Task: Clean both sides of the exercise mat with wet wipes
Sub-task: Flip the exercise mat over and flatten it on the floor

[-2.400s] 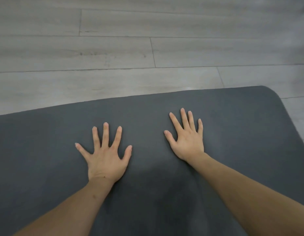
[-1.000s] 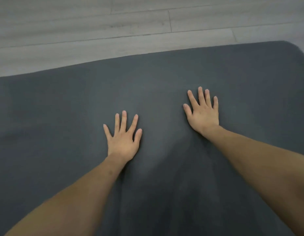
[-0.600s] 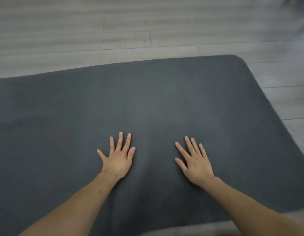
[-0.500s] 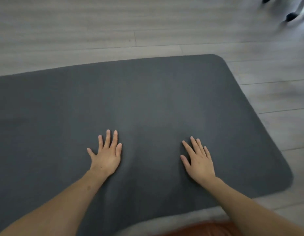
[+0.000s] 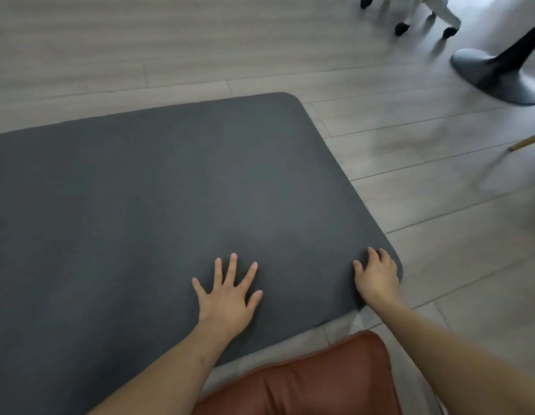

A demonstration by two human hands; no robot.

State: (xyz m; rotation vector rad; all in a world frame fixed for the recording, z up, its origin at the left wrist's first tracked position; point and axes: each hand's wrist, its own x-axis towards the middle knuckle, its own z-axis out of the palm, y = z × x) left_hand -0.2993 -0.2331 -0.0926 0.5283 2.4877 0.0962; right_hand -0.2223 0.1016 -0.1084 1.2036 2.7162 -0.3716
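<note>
Head view: dark grey exercise mat (image 5: 170, 205) lies flat on the wood-plank floor (image 5: 439, 205). Left hand (image 5: 227, 298) rests palm-down with fingers spread, near the mat's near edge. Right hand (image 5: 378, 275) lies at the near right corner, fingers slightly bent, grasping nothing. A brown cushion (image 5: 305, 381) lies beside the near edge.

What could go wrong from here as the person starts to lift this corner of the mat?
1. The right hand sits only at the near corner of the mat, fingers bent, so it may slip.
2. The left hand lies flat on the mat and could pin it down.
3. A flipped mat could hit the pedestal base nearby.
</note>
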